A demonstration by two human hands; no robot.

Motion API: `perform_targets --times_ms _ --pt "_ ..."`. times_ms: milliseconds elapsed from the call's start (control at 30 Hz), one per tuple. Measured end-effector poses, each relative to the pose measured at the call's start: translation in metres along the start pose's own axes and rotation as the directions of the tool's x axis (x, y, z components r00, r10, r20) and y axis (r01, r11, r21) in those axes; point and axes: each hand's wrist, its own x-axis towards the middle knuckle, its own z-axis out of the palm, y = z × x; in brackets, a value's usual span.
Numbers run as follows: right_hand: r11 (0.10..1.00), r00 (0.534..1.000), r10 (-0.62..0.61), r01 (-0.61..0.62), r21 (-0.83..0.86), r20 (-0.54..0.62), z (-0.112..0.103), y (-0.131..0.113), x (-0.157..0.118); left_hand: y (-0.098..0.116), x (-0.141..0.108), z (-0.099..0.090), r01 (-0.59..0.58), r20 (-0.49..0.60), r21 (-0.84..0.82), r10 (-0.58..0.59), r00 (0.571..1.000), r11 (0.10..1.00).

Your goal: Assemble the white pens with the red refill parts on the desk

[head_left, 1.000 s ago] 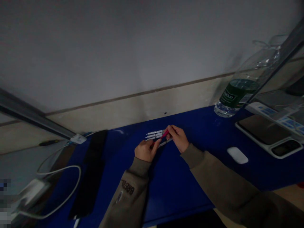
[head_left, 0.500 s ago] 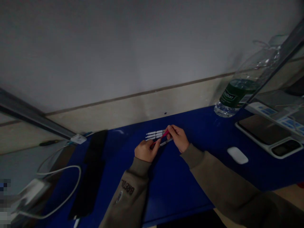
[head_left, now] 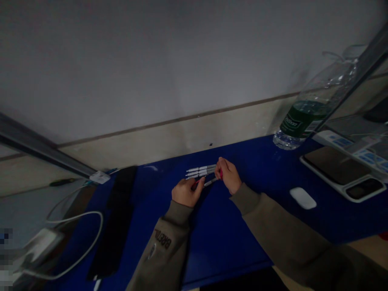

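My left hand [head_left: 186, 192] is closed, pinching a thin red piece that looks like part of a pen [head_left: 195, 184]; most of it is hidden by the fingers. My right hand [head_left: 229, 176] is closed around a short pinkish-red piece [head_left: 221, 174], of which only a little shows beside the fingers. The two hands are apart, with a small gap between them. Several white pens [head_left: 197, 173] lie side by side on the blue desk just beyond the hands. Another grey-white pen [head_left: 209, 182] lies between the hands, its right end near my right fingers.
To the right are a white mouse-like object [head_left: 303, 198], a scale with a dark plate [head_left: 338, 161] and a large water bottle [head_left: 306, 117]. On the left lie a long black mat or strip [head_left: 113, 234] and a white cable [head_left: 98, 234]. A wall [head_left: 182, 81] borders the blue desk [head_left: 224, 242].
My right hand has moved slightly right, away from my left, and turned. The pinkish-red piece that bridged the hands is now mostly inside my right hand. The left hand stays put.
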Motion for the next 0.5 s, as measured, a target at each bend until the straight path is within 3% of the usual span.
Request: perform_targets --times_ms 200,500 --pt "0.976 0.954 0.05 0.016 -0.217 0.295 0.004 -0.008 -0.01 -0.002 0.0 0.001 -0.051 0.036 -0.008 0.051 0.998 0.999" --pt "0.95 0.94 0.002 0.105 -0.294 0.34 0.004 -0.01 -0.015 -0.004 -0.001 0.003 -0.143 0.052 -0.065 0.146 0.988 0.988"
